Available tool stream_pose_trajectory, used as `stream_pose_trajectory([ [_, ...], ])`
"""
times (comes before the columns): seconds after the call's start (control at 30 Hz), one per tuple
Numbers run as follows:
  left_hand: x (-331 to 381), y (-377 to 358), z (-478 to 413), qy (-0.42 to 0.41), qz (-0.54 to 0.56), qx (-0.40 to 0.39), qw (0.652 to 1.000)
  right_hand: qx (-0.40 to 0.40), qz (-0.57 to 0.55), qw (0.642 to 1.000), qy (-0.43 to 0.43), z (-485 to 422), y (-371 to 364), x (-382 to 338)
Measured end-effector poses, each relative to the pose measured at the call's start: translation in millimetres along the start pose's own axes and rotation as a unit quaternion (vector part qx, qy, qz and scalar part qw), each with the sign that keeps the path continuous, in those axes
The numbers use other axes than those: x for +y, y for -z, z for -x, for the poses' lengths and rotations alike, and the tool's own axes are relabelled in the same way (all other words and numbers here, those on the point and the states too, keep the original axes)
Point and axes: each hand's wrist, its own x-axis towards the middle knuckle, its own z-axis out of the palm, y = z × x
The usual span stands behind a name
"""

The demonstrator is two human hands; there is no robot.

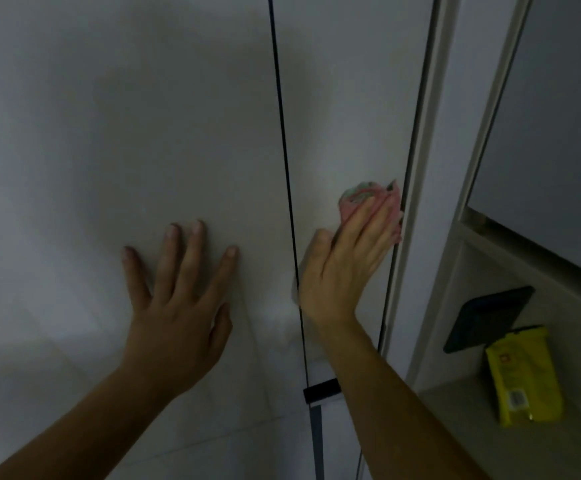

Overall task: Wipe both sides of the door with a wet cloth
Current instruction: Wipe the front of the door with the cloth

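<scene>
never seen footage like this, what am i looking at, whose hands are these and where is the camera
There is no machine here. The single picture comes from a camera worn on a person's head, looking forward and down, so the two arms are that person's own. The left hand lies flat with spread fingers on a pale door. The right hand presses a pink cloth against the narrower panel, near its right edge. On the shelf to the right are a yellow packet and a dark flat object, perhaps a phone.
</scene>
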Motion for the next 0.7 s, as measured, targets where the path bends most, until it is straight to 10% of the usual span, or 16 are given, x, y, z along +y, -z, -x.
stream_pose_trajectory([
  [0.2,-2,1,2,-0.006,0.016,0.004,1.0,0.0,-0.069,0.979,-0.192,72,-12,7],
  [0.7,-10,-29,77,-0.004,0.041,-0.002,0.999,0.019,-0.149,0.924,-0.351,84,-12,9],
])
